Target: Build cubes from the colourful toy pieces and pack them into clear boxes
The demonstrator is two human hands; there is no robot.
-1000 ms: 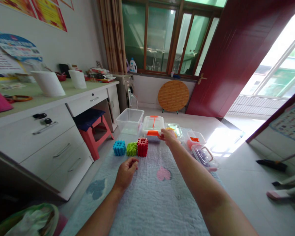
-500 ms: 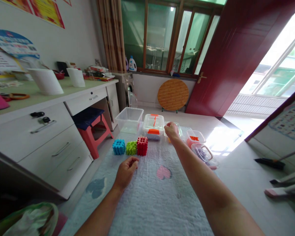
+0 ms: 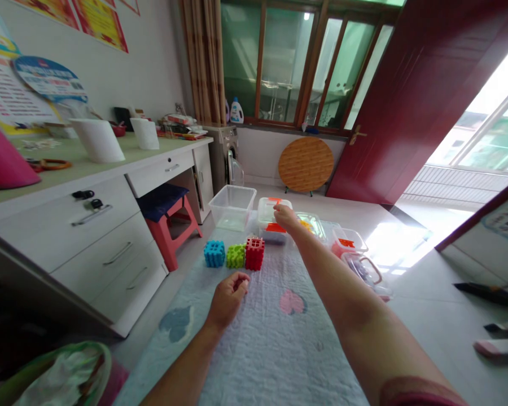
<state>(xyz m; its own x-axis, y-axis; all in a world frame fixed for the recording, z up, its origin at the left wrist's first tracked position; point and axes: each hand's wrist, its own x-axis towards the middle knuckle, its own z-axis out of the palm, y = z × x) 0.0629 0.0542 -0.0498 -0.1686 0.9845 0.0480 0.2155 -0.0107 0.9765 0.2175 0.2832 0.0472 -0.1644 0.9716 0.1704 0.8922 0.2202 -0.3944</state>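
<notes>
My right hand (image 3: pixel 286 216) reaches out over a clear lidded box (image 3: pixel 266 210) with orange latches and an orange handle strip. Its fingers are drawn together at the lid beside the strip; whether they grip anything is hidden. My left hand (image 3: pixel 229 299) is loosely closed low over the mat, with nothing visible in it. Just beyond it stand three block cubes in a row: a blue cube (image 3: pixel 214 254), a smaller green cube (image 3: pixel 236 256) and a taller red cube (image 3: pixel 254 254). An open clear bin (image 3: pixel 232 210) stands behind them.
Right of my right hand are a clear container with yellow pieces (image 3: pixel 307 224), one with red pieces (image 3: pixel 347 243), and a handled clear case (image 3: pixel 362 268). A pale blue mat (image 3: pixel 275 349) lies underneath. A pink stool (image 3: pixel 169 225) and white desk (image 3: pixel 105 225) border the left.
My right hand has moved left, from beside the yellow-piece container to the lid of the orange-latched box. My left hand stays closed near the cubes. The view has shifted slightly.
</notes>
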